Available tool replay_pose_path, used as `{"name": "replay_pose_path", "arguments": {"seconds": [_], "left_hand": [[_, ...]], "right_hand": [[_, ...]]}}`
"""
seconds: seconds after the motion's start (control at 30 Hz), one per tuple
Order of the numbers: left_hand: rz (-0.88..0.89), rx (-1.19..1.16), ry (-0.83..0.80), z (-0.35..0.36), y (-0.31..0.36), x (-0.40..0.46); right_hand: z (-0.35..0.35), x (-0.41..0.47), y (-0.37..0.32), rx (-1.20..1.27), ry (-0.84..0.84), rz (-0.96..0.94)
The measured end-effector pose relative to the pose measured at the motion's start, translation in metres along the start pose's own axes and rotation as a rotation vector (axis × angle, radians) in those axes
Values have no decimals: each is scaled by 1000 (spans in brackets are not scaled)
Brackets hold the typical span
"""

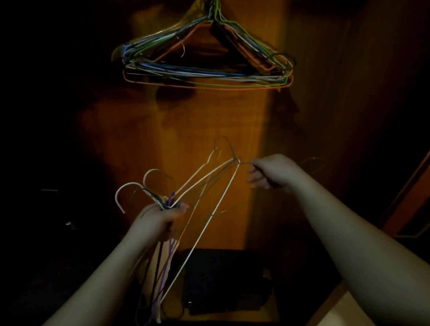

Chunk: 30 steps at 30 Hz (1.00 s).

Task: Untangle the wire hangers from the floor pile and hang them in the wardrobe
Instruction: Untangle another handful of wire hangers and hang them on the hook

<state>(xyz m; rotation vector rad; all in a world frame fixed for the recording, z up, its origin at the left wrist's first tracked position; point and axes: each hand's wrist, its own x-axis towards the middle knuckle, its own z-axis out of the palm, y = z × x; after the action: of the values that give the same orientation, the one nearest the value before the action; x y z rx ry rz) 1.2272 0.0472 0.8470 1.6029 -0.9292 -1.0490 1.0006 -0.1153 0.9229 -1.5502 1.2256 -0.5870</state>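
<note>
left hand (160, 218) grips bundle of wire hangers (164, 255) by the necks | right hand (268, 172) pinches one white hanger (202, 234) at its shoulder, drawn sideways | hung hangers (205, 64) above in wardrobe | light, springy, snag-prone; best held near hook

Thin coated wire hangers (204, 69) (smooth, varied colours); wardrobe back panel (193, 126) of glossy orange-brown wood.

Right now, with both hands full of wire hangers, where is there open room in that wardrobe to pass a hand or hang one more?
Open space lies between the hanging bunch of coloured wire hangers above and the hands below, against the lit brown wooden back panel. It is crowded at the bunch's hooks up top, and around the left hand gripping several tangled hangers. The right hand pulls one white wire hanger.
</note>
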Motion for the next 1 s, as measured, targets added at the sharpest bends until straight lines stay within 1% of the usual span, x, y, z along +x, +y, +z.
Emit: {"name": "replay_pose_path", "arguments": {"seconds": [0.03,0.1,0.13,0.17,0.2,0.27,0.3,0.37,0.5,0.57,0.63,0.77,0.83,0.93,1.0], "left_hand": [[19,-13,23,-1,4,-3],[46,-30,54,-5,10,-8],[70,-40,47,-8,11,-9],[89,-48,32,-10,14,-11],[92,-66,27,-11,14,-12],[91,-92,52,-11,16,-17],[86,-104,56,-10,17,-18],[90,-124,60,-9,16,-20],[72,-139,37,-14,16,-20],[62,-156,40,-15,15,-19],[73,-146,42,-18,13,-17],[47,-8,88,-26,15,-12],[41,12,96,-27,21,-10],[-5,-199,16,-27,30,-6],[-47,-288,-24,-30,34,-1]], "right_hand": [[-6,1,-2,-198,95,-117],[-15,7,-7,-505,299,-385],[-17,9,-10,-624,332,-471],[-18,13,-11,-726,293,-494],[-18,16,-11,-800,206,-465],[-15,26,-1,-879,27,-329],[-13,32,7,-891,-27,-273],[-7,36,19,-862,-93,-237],[4,38,28,-515,-189,-298],[4,34,24,-443,-139,-355],[0,33,19,-440,-60,-397],[-22,28,-1,-414,15,-444],[-34,25,-13,-383,70,-480],[-45,23,-34,-370,161,-556],[-48,21,-52,-383,209,-597]]}}
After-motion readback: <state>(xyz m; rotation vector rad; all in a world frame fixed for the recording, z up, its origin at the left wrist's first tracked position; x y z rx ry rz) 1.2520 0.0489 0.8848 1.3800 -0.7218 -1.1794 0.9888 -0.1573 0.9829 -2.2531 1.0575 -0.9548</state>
